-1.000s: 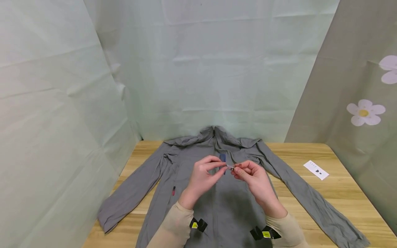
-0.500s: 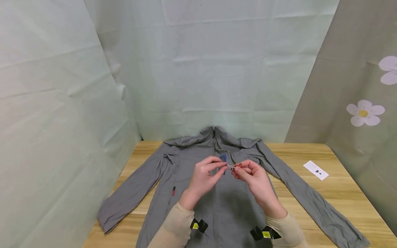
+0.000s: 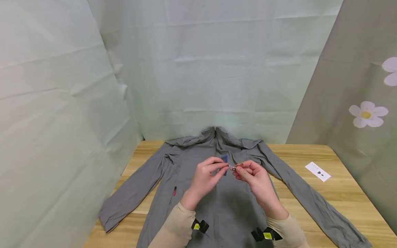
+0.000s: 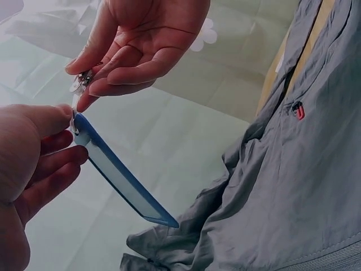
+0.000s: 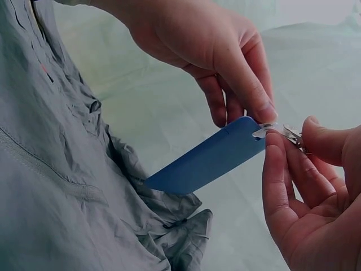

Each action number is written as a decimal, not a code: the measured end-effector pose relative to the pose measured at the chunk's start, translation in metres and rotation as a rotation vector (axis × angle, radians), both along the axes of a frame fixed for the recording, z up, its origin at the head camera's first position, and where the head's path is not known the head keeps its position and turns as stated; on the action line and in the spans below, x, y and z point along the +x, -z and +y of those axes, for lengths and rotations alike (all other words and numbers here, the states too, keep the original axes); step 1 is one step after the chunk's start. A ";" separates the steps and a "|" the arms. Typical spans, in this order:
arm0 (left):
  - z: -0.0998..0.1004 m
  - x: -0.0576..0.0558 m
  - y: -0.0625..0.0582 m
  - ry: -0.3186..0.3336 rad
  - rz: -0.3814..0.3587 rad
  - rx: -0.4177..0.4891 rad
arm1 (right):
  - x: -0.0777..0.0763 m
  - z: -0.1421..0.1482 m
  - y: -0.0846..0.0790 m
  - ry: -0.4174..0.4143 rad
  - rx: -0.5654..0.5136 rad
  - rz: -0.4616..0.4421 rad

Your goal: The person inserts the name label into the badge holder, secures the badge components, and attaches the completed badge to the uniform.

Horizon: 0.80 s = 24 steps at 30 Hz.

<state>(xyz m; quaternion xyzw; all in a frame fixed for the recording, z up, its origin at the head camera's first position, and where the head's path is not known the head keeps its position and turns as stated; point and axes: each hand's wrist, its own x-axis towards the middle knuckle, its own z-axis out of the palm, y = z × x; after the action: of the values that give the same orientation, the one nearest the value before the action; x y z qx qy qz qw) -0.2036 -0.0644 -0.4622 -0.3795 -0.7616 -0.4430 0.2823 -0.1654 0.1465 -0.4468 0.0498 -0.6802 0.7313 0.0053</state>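
A blue badge holder (image 5: 208, 161) with a clear panel hangs from a short strap, tilted, above a grey jacket (image 3: 217, 193). My left hand (image 3: 204, 177) pinches the strap between thumb and index finger, right at the holder's top slot. At the strap's other end is a metal clip (image 5: 293, 137), which my right hand (image 3: 257, 181) pinches between thumb and fingers. Both hands meet over the jacket's chest, fingertips close together. In the head view the holder is seen narrow and partly hidden behind the left fingers.
The jacket lies spread on a wooden table (image 3: 310, 151), sleeves out to both sides, with a red zip pull (image 3: 175, 191) on its left front. A white card (image 3: 318, 171) with dark marks lies at the right. Pale cloth walls (image 3: 211, 75) enclose the table.
Both hands keep the same hold on strap and clip. The badge holder has turned slightly, and the whole head view has shifted a little.
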 end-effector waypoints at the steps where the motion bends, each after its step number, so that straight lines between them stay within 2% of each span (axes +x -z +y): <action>1: 0.000 -0.001 0.000 0.000 0.003 0.000 | 0.000 0.000 0.000 0.003 0.001 0.002; 11: 0.001 0.000 0.001 -0.008 0.016 0.019 | 0.001 0.000 0.001 -0.019 0.007 0.006; 18: 0.000 0.000 0.001 -0.006 0.019 0.020 | 0.001 0.001 0.002 -0.057 -0.018 0.055; 24: -0.002 -0.001 0.001 0.019 0.011 0.021 | 0.000 0.002 0.004 -0.071 0.006 0.097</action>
<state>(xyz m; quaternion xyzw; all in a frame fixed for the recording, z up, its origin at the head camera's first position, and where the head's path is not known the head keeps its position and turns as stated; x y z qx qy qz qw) -0.2048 -0.0662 -0.4629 -0.3862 -0.7517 -0.4514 0.2864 -0.1657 0.1488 -0.4506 0.1093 -0.6793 0.7256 0.0123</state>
